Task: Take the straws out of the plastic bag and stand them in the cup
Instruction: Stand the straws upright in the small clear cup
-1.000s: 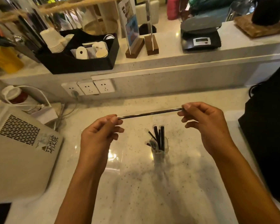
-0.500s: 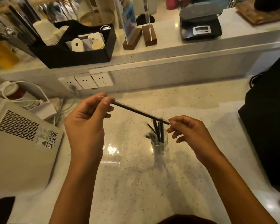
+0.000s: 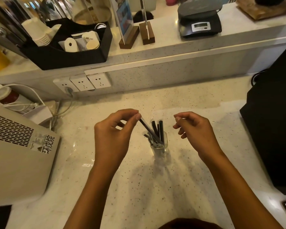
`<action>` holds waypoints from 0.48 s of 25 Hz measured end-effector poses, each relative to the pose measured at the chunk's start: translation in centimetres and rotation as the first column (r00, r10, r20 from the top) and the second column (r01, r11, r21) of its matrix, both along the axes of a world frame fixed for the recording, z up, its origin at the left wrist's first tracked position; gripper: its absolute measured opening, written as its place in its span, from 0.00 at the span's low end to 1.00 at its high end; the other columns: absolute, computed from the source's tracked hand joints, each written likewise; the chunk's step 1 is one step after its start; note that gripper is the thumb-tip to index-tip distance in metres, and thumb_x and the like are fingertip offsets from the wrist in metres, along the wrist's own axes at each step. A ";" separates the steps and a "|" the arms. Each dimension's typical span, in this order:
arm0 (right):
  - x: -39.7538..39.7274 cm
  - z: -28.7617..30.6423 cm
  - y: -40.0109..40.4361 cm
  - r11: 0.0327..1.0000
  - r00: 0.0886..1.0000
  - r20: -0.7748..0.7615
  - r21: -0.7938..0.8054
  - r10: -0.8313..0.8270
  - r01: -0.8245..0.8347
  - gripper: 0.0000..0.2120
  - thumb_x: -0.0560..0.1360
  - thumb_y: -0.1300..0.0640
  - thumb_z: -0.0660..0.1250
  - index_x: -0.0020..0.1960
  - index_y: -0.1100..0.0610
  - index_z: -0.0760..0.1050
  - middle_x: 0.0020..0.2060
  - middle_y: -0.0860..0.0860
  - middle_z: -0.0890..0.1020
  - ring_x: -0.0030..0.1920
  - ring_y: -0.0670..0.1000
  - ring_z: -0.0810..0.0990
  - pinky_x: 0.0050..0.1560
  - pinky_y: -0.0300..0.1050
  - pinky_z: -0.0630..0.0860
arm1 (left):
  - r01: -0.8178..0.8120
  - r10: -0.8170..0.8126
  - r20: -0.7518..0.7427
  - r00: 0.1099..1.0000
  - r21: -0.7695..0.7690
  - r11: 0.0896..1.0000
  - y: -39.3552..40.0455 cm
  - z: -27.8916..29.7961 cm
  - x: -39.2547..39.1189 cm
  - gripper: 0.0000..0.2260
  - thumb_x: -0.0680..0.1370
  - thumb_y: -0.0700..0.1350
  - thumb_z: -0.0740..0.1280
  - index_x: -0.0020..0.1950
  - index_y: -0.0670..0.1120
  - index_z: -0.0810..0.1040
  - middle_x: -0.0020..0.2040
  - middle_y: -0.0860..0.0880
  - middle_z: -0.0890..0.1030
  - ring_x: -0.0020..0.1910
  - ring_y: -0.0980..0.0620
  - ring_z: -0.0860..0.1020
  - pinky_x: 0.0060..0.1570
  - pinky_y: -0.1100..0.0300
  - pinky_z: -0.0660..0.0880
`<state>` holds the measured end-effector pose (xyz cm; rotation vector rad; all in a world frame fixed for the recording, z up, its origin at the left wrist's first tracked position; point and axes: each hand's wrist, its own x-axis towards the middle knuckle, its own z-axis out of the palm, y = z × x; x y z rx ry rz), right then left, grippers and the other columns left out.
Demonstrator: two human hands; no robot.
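Observation:
A small clear cup (image 3: 159,148) stands on the speckled counter between my hands, with several black straws (image 3: 161,129) leaning in it. My left hand (image 3: 113,133) pinches the top end of one black straw (image 3: 147,128), which slants down to the right with its lower end inside the cup. My right hand (image 3: 194,128) hovers just right of the cup, fingers loosely curled and holding nothing. A flat clear plastic bag (image 3: 80,156) lies on the counter under my left wrist, partly hidden by my forearm.
A beige appliance (image 3: 18,156) fills the left side, with white cables (image 3: 31,103) behind it. A black object (image 3: 274,123) stands at the right. On the raised ledge are a black organiser tray (image 3: 64,53), sign holders (image 3: 129,37) and a scale (image 3: 199,25).
The straw was held level by both hands, then tilted down. Now its lower end is in the cup, my right hand has let go and drawn right, and my left still holds the top.

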<state>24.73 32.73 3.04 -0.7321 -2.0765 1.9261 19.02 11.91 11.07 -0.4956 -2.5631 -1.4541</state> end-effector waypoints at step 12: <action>-2.7 -0.1 -1.1 0.929 0.983 0.009 0.326 0.183 -0.176 0.10 0.75 0.48 0.74 0.56 0.43 0.81 0.54 0.37 0.81 0.54 0.39 0.78 0.48 0.36 0.76 | 0.060 -0.051 0.034 0.998 -0.345 0.937 1.1 -4.8 0.7 0.04 0.75 0.51 0.75 0.48 0.56 0.88 0.66 0.53 0.78 0.70 0.52 0.67 0.54 0.72 0.60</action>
